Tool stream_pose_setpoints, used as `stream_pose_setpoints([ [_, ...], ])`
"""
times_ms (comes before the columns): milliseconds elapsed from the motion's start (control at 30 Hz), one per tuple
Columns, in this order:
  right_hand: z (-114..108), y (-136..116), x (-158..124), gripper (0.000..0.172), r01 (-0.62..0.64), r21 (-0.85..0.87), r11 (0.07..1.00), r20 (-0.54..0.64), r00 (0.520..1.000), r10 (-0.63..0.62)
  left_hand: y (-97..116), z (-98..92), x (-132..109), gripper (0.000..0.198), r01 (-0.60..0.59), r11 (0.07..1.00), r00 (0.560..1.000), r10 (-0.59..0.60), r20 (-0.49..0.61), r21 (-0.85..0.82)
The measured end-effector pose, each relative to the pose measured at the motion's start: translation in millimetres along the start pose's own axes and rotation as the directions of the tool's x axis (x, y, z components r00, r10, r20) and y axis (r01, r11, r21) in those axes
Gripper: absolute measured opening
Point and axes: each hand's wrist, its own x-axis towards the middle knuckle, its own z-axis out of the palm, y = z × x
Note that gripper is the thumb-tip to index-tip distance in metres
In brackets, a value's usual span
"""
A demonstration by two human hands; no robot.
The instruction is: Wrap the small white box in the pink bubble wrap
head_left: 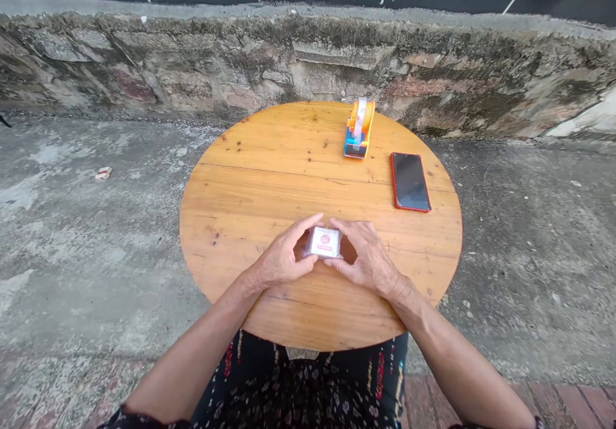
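A small white packet [325,242] with a red round mark, wrapped in clear plastic, is held just above the round wooden table [250,179]. My left hand [283,259] grips its left side with thumb and fingers. My right hand [368,256] grips its right side. Both hands rest near the table's front middle.
An orange and blue tape dispenser [359,128] stands at the table's far side. A red-cased phone [410,181] lies face up to its right. A low stone wall [308,63] runs behind, with concrete ground all around and a scrap of litter [102,173] at the left.
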Motion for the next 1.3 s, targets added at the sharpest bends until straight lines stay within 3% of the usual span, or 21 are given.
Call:
stream_pose_setpoints([
  [600,-1.6,-5.4,1.4,0.061,-0.034,-0.008,0.999,0.022,0.999,0.034,1.6,1.0,0.6,0.072,-0.057,0.998,0.998,0.058,-0.009,0.033],
  [1067,-0.7,-4.1,1.8,0.059,-0.049,-0.033,0.998,0.03,0.998,0.05,0.4,2.5,0.5,0.077,0.053,0.997,0.999,-0.054,-0.002,-0.062],
  [1300,0.0,-4.8,2.0,0.06,-0.053,-0.037,0.998,0.029,0.998,0.054,1.2,2.0,1.3,0.082,0.031,0.998,1.0,-0.03,0.007,-0.046],
])
